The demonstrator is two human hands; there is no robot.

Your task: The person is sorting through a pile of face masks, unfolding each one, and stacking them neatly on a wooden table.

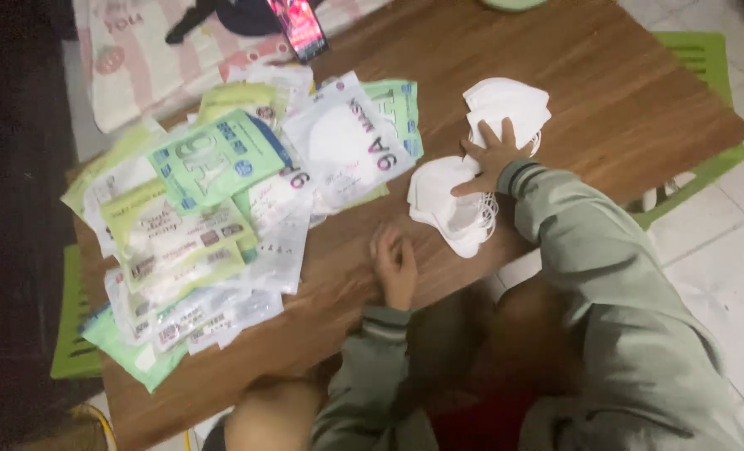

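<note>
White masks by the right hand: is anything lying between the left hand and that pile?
Nothing visible does. The left hand rests flat on the wooden table, and only bare tabletop lies between it and the white masks, which the right hand is pressing down on. The heap of mask packets sits on its other side.

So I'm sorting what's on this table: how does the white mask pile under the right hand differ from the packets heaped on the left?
The mask pile is loose, unwrapped and plain white; the packets are sealed flat pouches, green, white and clear. The mask pile is small and lies under the right hand; the packets spread much wider, with no hand on them, the left hand resting on bare wood beside them. Both lie on the brown wooden table.
</note>
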